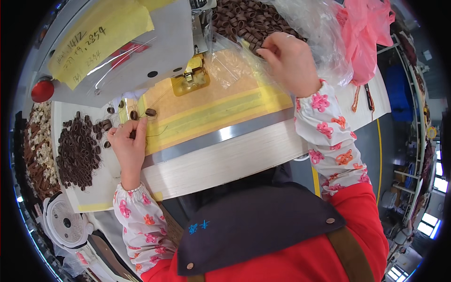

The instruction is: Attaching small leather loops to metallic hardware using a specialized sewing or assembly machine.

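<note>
Near the sewing machine's left side, my left hand is closed, with a small brown loop showing between thumb and fingers. More loops trailing threads lie around it, one of them a loose brown loop just beyond the fingertips. My right hand reaches to the back, its thumb and forefinger pinched at the edge of a pile of brown loops. Which loop it grips is partly hidden by the fingers. The machine's needle area stands between the hands, over a yellow-taped work surface.
A heap of threaded brown loops covers the table's left end. Clear plastic and a pink bag lie at back right, near small snips. The grey machine head fills the back left. A white fan stands lower left.
</note>
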`<state>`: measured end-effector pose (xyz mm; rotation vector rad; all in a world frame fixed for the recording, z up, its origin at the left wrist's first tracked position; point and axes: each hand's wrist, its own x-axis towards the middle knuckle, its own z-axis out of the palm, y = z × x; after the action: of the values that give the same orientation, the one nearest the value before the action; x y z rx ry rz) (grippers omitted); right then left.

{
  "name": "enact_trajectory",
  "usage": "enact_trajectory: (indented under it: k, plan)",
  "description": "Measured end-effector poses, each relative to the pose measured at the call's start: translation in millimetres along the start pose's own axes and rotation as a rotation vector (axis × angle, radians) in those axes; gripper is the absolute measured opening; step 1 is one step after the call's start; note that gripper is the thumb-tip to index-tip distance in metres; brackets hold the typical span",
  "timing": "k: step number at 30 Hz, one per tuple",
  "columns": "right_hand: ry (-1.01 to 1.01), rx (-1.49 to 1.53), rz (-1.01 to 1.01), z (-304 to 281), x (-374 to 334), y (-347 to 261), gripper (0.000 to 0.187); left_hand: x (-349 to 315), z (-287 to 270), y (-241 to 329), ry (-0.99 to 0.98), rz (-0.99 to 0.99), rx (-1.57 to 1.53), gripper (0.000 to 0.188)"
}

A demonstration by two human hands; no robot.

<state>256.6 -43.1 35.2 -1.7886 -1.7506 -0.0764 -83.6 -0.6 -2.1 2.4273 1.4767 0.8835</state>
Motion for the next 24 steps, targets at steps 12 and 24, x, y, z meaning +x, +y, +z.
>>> enact_trajectory:
  k: [12,24]
  plan:
    - [-0.028,-0.179,-0.003,5.3,-6.9,30.5,0.020,26.6,43.7,68.3,-0.055,0.194,-0.093,0.030]
    - [-0.455,0.882,0.205,62.7,-1.2,-51.5,0.026,40.2,58.8,54.2,-0.092,-0.027,-0.050,0.014]
